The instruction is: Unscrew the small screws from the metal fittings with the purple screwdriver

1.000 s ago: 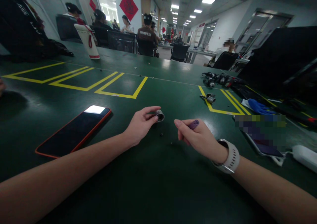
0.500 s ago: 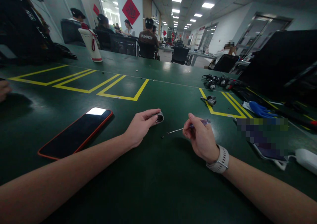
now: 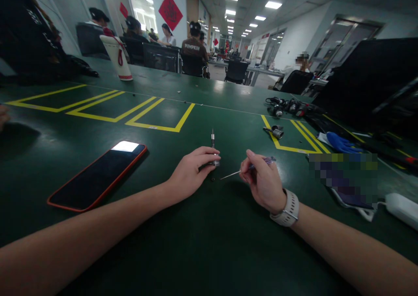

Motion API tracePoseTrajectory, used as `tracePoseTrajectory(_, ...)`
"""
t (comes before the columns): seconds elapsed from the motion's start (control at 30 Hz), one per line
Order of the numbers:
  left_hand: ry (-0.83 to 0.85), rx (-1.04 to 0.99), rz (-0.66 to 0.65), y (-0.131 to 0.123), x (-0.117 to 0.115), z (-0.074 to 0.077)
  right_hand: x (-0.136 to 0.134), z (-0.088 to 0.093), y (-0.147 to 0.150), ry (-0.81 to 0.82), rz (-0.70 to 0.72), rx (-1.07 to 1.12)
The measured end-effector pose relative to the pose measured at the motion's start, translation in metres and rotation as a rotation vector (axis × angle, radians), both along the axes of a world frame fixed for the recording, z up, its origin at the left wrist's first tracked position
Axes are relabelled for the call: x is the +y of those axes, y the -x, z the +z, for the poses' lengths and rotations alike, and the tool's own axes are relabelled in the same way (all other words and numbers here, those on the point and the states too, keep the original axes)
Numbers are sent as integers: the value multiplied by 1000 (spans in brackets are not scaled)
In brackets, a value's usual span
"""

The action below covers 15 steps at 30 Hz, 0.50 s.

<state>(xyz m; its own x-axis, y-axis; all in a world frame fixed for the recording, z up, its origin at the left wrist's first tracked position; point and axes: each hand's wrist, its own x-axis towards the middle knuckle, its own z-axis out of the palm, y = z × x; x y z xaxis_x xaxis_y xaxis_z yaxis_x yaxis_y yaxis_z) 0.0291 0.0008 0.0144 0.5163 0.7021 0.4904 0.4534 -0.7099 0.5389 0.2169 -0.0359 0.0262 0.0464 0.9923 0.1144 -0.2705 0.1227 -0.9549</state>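
Observation:
My left hand [image 3: 194, 169] is closed around a metal cylindrical part with a thin shaft [image 3: 213, 142]. The shaft points away from me, and my fingers cover much of the round body. In my right hand [image 3: 261, 180] is a slim screwdriver [image 3: 230, 174] with a purplish clear handle, gripped between thumb and fingers. Its blade slants left and down toward a tiny dark ring-like piece [image 3: 213, 179] on the green table [image 3: 202, 243]. The blade tip is a little to the right of that piece, apart from it.
An orange-edged phone [image 3: 98, 176] lies left of my left forearm. Right of me are another phone [image 3: 349, 187], a white device [image 3: 403, 211] and a blue glove [image 3: 342, 142]. Metal parts [image 3: 277, 131] lie by yellow tape, more [image 3: 284, 107] behind. A cup [image 3: 117, 58] stands far left; another person's hand [image 3: 4, 116] shows at the edge.
My left hand has turned the metal part, so its shaft now points away from me instead of its open round end showing. My right hand with the screwdriver has hardly moved.

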Motion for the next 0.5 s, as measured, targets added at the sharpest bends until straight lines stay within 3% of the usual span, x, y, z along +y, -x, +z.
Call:
tracePoseTrajectory(0.2, -178, 183, -104, 5, 6, -1, 0, -2, 0, 10, -1, -12)
tracePoseTrajectory(0.37, -334, 115, -43, 7, 7, -2, 1, -5, -1, -17, 6, -18)
tracePoseTrajectory(0.5, -352, 242, -119, 7, 9, 1, 2, -6, -1, -25, 6, -29)
